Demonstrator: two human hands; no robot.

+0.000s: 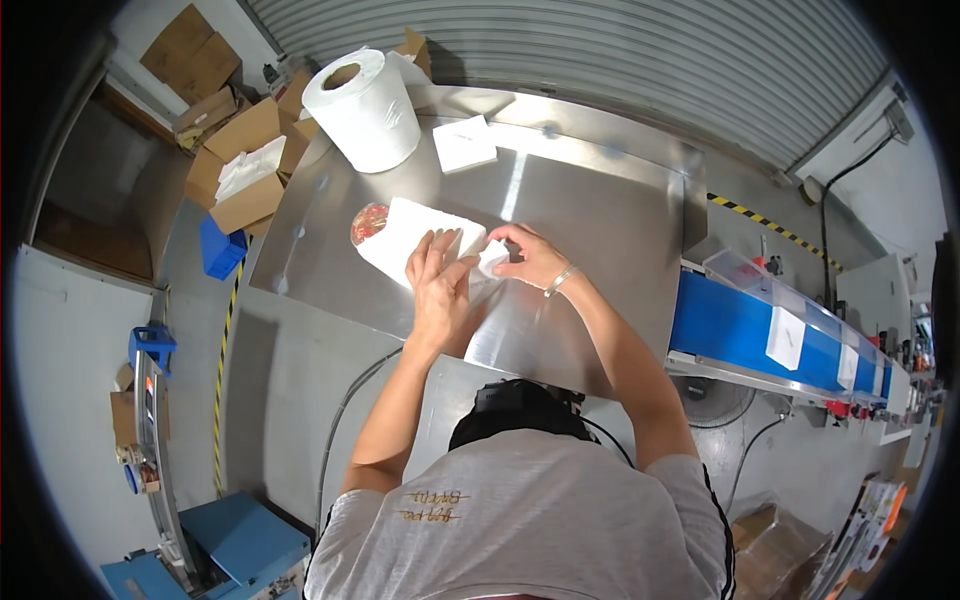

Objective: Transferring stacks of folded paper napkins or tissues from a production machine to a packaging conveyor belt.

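A flat white packet or wrap [400,225] lies aslant on the metal table; I cannot tell its exact kind. From its left end shows a rounded red-patterned piece [370,223]. My left hand [438,295] rests on the packet's right half, fingers stretched out over the white surface. My right hand [538,262] pinches a small white folded piece [493,258] between thumb and fingers at the packet's right end. Whether that piece belongs to the packet or is separate cannot be made out.
The metal table [590,200] has a raised back edge. On it stand a large white roll [375,120] and a white stack [464,146]. A cardboard box [240,160] sits to the left. At right, a blue conveyor belt [725,320] carries white packets [785,337].
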